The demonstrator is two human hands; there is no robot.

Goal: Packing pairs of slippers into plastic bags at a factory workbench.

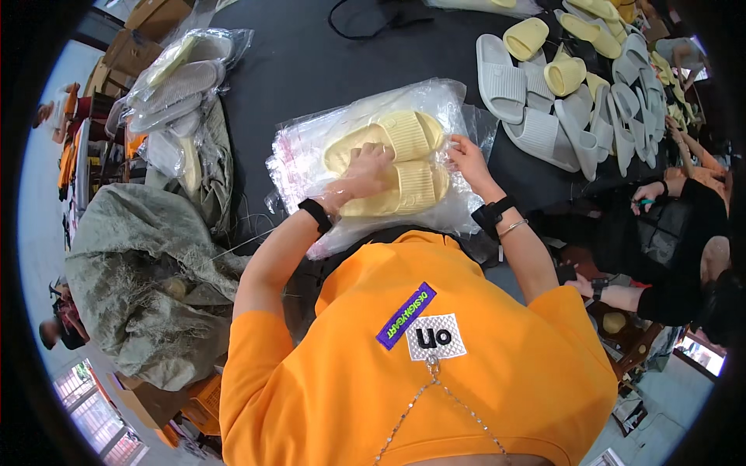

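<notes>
A pair of pale yellow slide slippers [408, 138] lies side by side on a pile of clear plastic bags [299, 144] in front of me; whether a bag covers them I cannot tell. My left hand [365, 171] is over the slippers, around their inner edges, its fingers smeared by motion. At the right end of the pair, by the slippers' toes, my right hand [468, 163] has its fingers closed on the edge of a clear plastic bag [458, 144].
Grey slippers [536, 140] and yellow slippers [565, 74] are heaped at the right on the dark table [311, 62]. Bagged slippers [175, 97] are stacked at the left, above a grey-green sack [148, 279]. A co-worker's arm [622, 297] shows at the right.
</notes>
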